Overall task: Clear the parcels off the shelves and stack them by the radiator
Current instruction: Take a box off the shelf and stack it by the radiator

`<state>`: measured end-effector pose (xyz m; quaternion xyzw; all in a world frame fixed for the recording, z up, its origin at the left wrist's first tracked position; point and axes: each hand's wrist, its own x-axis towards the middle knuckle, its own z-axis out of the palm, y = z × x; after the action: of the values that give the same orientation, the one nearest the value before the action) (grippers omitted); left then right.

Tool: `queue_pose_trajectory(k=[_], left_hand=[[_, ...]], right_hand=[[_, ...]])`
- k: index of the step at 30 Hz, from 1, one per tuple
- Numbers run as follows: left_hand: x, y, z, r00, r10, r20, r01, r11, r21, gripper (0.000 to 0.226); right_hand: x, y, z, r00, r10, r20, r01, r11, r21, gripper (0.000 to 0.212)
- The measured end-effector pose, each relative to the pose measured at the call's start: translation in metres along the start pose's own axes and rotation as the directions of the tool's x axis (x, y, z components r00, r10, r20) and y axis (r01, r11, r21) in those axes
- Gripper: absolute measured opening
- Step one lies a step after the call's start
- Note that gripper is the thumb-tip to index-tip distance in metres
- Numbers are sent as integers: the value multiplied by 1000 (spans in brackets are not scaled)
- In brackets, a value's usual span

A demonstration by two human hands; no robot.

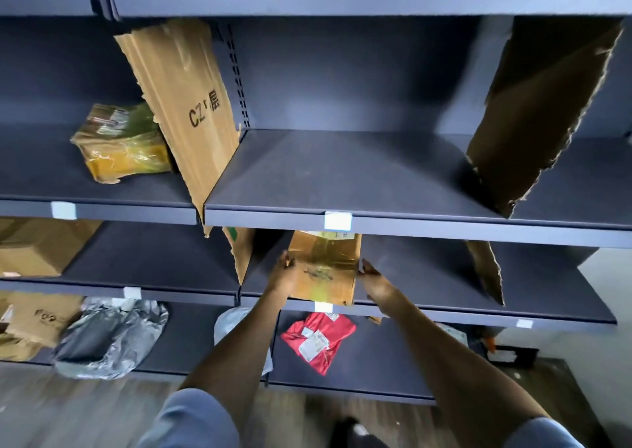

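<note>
Two hands are on one parcel: the left hand [284, 273] and right hand [374, 281] sit on opposite sides of the taped brown cardboard box [325, 269] on the middle dark blue metal shelf [427, 276], near its front edge, centre of the scene. Left fingers [289, 261] curl onto the box's left side, right fingers [364, 268] press its right edge; blur means I can't tell how tight the hold is, but both look clamped on it, nothing else held.

Step in hand, as I judge it: taking this box off the shelf. Next move needs a firm two-sided squeeze, a pull toward the person clear of the shelf above, then a carry to the radiator, which isn't in view.

Count of what else shows on the shelves, approx:
- 1 yellow-taped cardboard parcel [123, 143], upper shelf, far left
- 1 plain brown cardboard box [37, 245], middle shelf, left edge
- 1 printed brown cardboard box [41, 317], bottom shelf, left
- 1 grey plastic mailer bag [109, 338], bottom shelf, beside that box
- 1 pale plastic mailer [232, 324], partly behind the left arm
- 1 red soft mailer w/ white labels [318, 340], bottom shelf, below the hands
- 4 torn cardboard divider sheets, incl. the printed one [184, 105] upper left and a dark one [537, 112] upper right

So 7 parcels incl. the held one; more may hide at the frame edges
</note>
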<state>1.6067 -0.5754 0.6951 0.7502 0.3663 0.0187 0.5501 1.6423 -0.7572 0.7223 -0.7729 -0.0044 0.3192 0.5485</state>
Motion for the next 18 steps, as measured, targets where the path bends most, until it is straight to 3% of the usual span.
queue_pose_trajectory(k=[4, 9, 11, 13, 18], left_hand=[[10, 0, -7, 990, -99, -99, 92, 993, -72, 51], [1, -23, -17, 965, -211, 157, 229, 968, -104, 66], [-16, -31, -23, 918, -284, 276, 266, 958, 102, 80], [-32, -37, -27, 864, -359, 352, 311, 932, 185, 89], [-65, -44, -16, 792, -394, 466, 371, 917, 145, 71]], right_hand=[[19, -5, -1, 993, -6, -118, 2, 999, -34, 41], [27, 15, -12, 978, 10, -208, -40, 989, -140, 51], [21, 26, -6, 986, 5, -167, -33, 985, -166, 46], [11, 38, 4, 991, 2, -132, -20, 991, -133, 43], [-33, 70, 10, 991, 51, -125, -50, 999, 15, 39]])
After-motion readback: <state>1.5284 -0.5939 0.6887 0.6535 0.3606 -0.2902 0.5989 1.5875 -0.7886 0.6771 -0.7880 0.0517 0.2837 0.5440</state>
